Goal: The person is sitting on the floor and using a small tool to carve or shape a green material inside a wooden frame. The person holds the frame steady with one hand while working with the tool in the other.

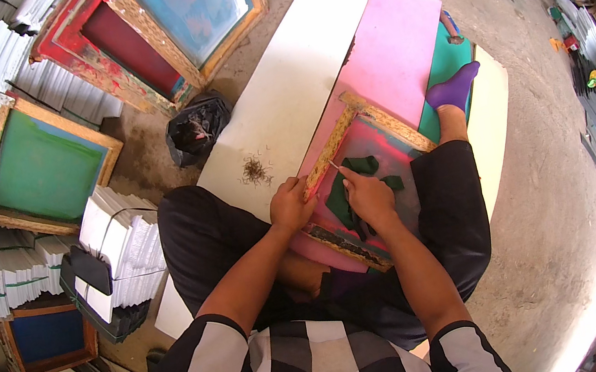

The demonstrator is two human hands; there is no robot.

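Note:
A worn wooden screen frame (393, 131) lies tilted between my legs, its mesh smeared pink and grey. My left hand (291, 203) is closed around the frame's left bar. My right hand (370, 195) is closed on a thin tool, whose narrow light tip (336, 166) points at the inner edge of that bar; most of the tool is hidden in my fist. Dark green cloth (337, 199) lies crumpled over the mesh under my right hand. On the white sheet left of my hands sits a small heap of thin dark bits (255, 170), perhaps staples or nails.
White (298, 50), pink (397, 49) and green boards lie beneath me. A hammer (451, 27) rests beyond my purple-socked foot (454, 87). A black plastic bag (197, 130) stands at the left. Screen frames (47, 162) and tied white stacks (125, 244) line the left side.

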